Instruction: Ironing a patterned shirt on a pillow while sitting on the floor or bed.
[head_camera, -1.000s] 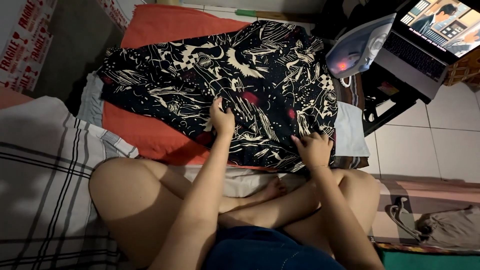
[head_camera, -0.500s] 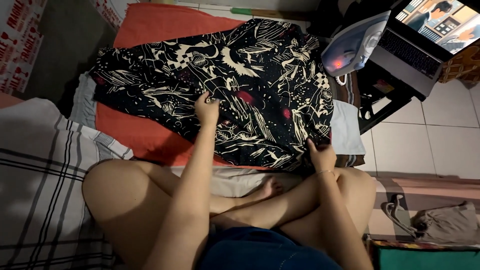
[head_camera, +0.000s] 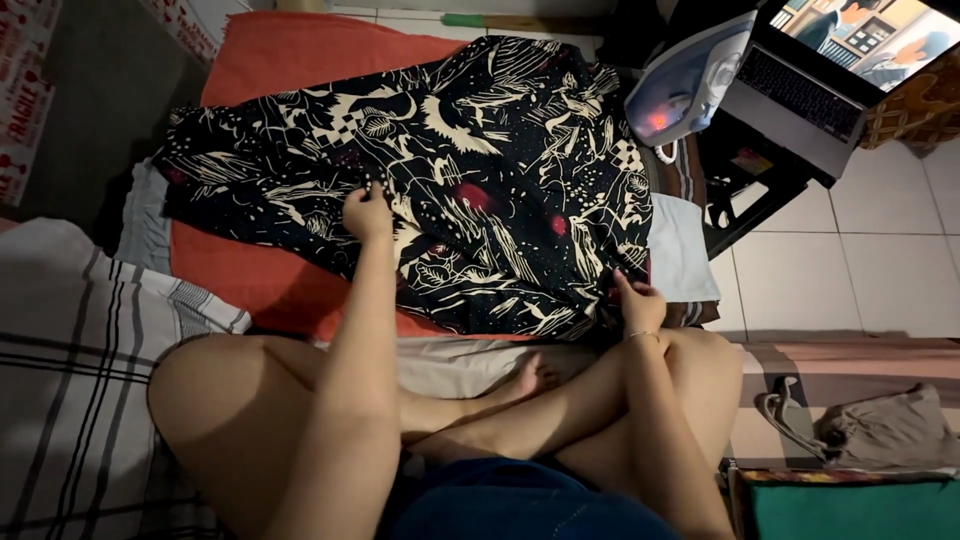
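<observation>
Dim room, light mostly from the laptop (head_camera: 830, 70) screen at upper right. Pale square floor tiles (head_camera: 880, 240) fill the right side. Laptop sits on a dark low stand (head_camera: 745, 185), a clothes iron (head_camera: 685, 80) just beside it to the left. Grey plaid blanket (head_camera: 80, 350) at lower left. Crumpled beige cloth, maybe a bag (head_camera: 885, 430), at lower right, above a green edge (head_camera: 850, 500). Cardboard with red tape (head_camera: 25, 80) at upper left.

Black garment (head_camera: 500, 180) patterned with cream birds, leaves and red spots, spread flat and wide over an orange cushion (head_camera: 260, 285), near edge slightly rumpled, far edge reaching the cushion's top
</observation>
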